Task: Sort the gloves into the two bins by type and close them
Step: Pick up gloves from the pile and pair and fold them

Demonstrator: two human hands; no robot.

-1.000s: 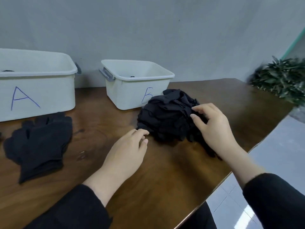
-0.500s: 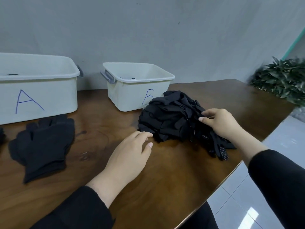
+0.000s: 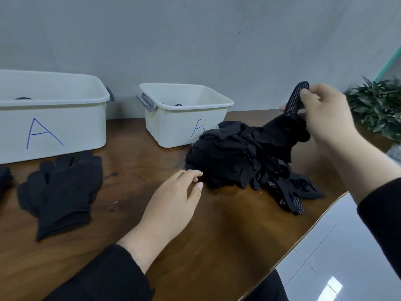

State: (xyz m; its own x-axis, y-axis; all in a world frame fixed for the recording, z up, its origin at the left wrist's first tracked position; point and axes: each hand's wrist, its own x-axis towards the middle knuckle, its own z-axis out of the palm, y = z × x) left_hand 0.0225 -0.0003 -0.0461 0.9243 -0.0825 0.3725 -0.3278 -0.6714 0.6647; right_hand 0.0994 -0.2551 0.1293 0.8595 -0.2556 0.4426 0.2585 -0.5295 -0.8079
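Observation:
A heap of black gloves (image 3: 240, 157) lies on the brown table (image 3: 217, 235) in front of the white bin marked B (image 3: 184, 118). My right hand (image 3: 325, 114) pinches a dotted black glove (image 3: 293, 105) by one finger and holds it up above the heap's right side. My left hand (image 3: 173, 205) rests on the table, its fingertips touching the heap's left edge. The larger white bin marked A (image 3: 50, 114) stands at the far left. Both bins are uncovered and show a bit of dark fabric inside.
A flat stack of plain black gloves (image 3: 60, 187) lies in front of bin A. More dark fabric (image 3: 4, 177) shows at the left edge. A green plant (image 3: 377, 107) sits at the table's right end. The table's front right edge drops to a tiled floor (image 3: 347, 257).
My right hand has risen from the heap's right side, lifting a dotted glove by its finger. My left hand has stayed by the heap.

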